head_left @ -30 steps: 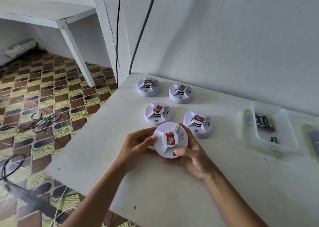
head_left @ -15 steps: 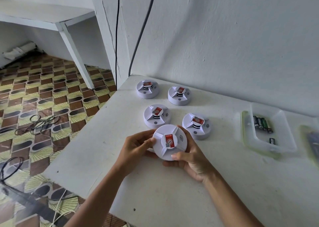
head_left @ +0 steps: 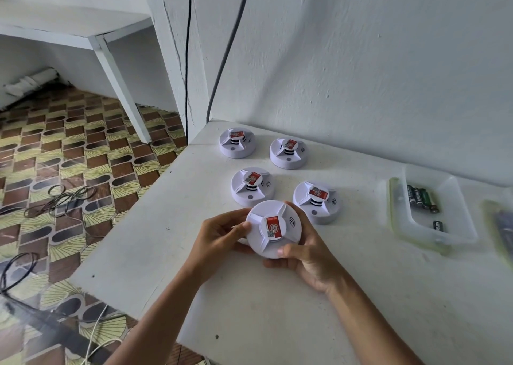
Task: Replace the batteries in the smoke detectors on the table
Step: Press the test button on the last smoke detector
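**Both hands on one smoke detector above the table**

I hold a white smoke detector (head_left: 273, 229) in both hands, lifted just over the white table (head_left: 249, 323), its face with the red label turned up toward me; my left hand (head_left: 219, 238) grips its left edge, thumb curled onto the top rim and the other fingers (head_left: 244, 249) tucked underneath; my right hand (head_left: 308, 259) cradles it from the right and below, thumb pressed against the near rim, the remaining fingers wrapped round the far side where I can see only their tips.

Four more smoke detectors sit face-up on the table beyond my hands, in two rows; the far left one (head_left: 237, 143) and the far right one (head_left: 288, 153) lie close to the wall (head_left: 361, 73); the nearer left one (head_left: 252, 187) is just beyond the detector I hold, and the nearer right one (head_left: 317, 202) is just beside my right fingertips; each carries a red label on its raised centre.

To the right, well apart from the detectors, a clear plastic tray (head_left: 455, 225) rests on the table; a group of batteries (head_left: 422, 198) lies side by side in its far part, and a single battery (head_left: 439, 225) lies nearer; a second container (head_left: 499, 225) at the right edge is too blurred to make out.

On the left, below the table, the patterned floor (head_left: 69, 156) holds loose cables (head_left: 59, 199); two dark cords (head_left: 188, 59) run down the wall corner.
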Demonstrator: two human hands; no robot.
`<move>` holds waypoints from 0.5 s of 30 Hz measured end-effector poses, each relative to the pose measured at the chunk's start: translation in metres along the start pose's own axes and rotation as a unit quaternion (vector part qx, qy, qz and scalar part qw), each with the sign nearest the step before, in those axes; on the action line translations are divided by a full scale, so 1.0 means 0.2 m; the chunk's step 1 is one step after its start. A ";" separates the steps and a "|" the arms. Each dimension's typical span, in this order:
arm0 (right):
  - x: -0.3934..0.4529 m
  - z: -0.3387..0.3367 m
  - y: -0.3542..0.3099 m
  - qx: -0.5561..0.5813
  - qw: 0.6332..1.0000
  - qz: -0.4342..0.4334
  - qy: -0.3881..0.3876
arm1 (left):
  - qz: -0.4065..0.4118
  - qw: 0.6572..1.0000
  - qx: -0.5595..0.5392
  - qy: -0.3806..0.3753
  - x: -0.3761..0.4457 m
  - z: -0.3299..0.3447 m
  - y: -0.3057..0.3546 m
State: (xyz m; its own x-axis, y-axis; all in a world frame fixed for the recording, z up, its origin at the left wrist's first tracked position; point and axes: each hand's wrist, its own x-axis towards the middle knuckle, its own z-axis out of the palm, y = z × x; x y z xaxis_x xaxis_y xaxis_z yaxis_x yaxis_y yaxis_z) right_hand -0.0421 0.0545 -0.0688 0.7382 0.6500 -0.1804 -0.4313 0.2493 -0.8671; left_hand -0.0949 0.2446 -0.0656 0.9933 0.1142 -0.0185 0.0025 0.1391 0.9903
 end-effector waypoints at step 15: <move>0.00 0.00 0.00 0.000 1.000 -0.001 0.002 | 0.004 1.000 -0.006 -0.001 0.00 0.00 0.00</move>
State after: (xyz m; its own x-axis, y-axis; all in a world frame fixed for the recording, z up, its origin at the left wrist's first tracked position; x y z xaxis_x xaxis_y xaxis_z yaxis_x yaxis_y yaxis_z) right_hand -0.0416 0.0548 -0.0691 0.7412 0.6464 -0.1811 -0.4304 0.2506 -0.8671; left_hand -0.0947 0.2444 -0.0659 0.9934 0.1143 -0.0103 -0.0069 0.1490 0.9888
